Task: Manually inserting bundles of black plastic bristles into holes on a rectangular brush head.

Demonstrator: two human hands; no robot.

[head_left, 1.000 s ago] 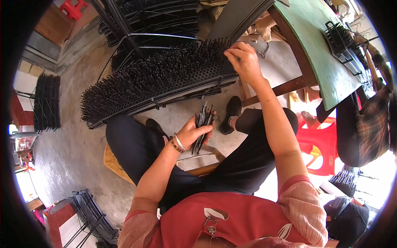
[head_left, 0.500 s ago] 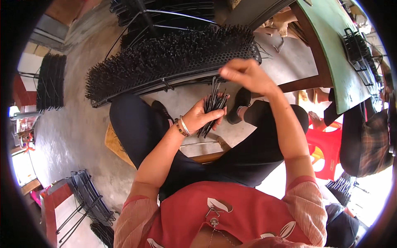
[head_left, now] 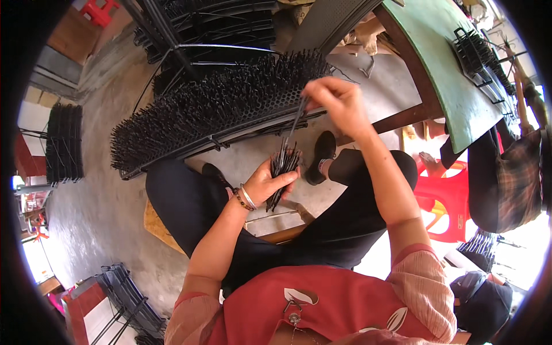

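A bundle of thin, dark sticks (head_left: 283, 167) is gripped in my left hand (head_left: 263, 185), fingers wrapped round it above my lap. My right hand (head_left: 339, 106) is up and to the right, thumb and fingers pinched on one thin dark stick (head_left: 298, 117) that slants down toward the bundle's top. Just beyond both hands lies a long black perforated rack (head_left: 261, 119), its holes crowded with upright black sticks (head_left: 201, 103). At its right end some bare holes show beside my right hand. What exactly the sticks are I cannot tell.
A green-topped table (head_left: 428, 63) stands at the right, carrying another filled black rack (head_left: 480, 63). A red plastic stool (head_left: 454, 201) and a seated person in plaid (head_left: 520, 190) are beyond my right knee. More black racks stand at left (head_left: 64, 144) and lower left (head_left: 129, 299).
My right hand, earlier blurred above the bundle, now holds a single stick out from it. The whole view has tilted, shifting the rack and my left hand leftward in the picture.
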